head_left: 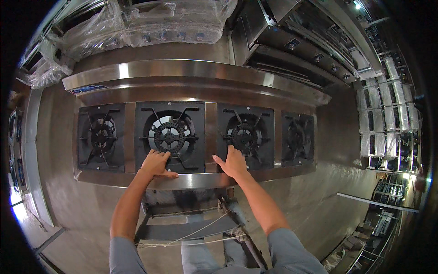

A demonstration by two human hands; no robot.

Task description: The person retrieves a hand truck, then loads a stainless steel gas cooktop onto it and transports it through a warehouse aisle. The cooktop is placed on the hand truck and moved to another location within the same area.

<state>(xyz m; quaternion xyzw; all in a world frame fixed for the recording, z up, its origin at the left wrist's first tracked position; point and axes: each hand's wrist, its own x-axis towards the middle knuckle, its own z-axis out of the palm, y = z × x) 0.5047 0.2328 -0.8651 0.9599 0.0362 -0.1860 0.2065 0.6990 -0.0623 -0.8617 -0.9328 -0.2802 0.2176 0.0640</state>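
Stainless steel stove [189,181], four burners in a row, sits right in front of the person, over the floor; long axis runs left-right across the body, front rail toward the person, raised back ledge [182,68] on the far side. Left hand [156,165] lies over the near edge of the second burner plate [196,157] from left, right hand [234,163] over the near-left part of the third [269,157]. Both: fingers close together, thumb spread away, nothing pinched; can't tell how hard they press. Hands hide bits of those plates and grates. Rightmost burner [297,139] dim, detail hard to read. Stove's underside hidden; dark frame [182,233] with string [212,222] partly shows below, crossing the person's legs [196,255], which are cut off at the bottom. Plastic-wrapped equipment [178,23] behind, top cropped. Far-right racks blurry.
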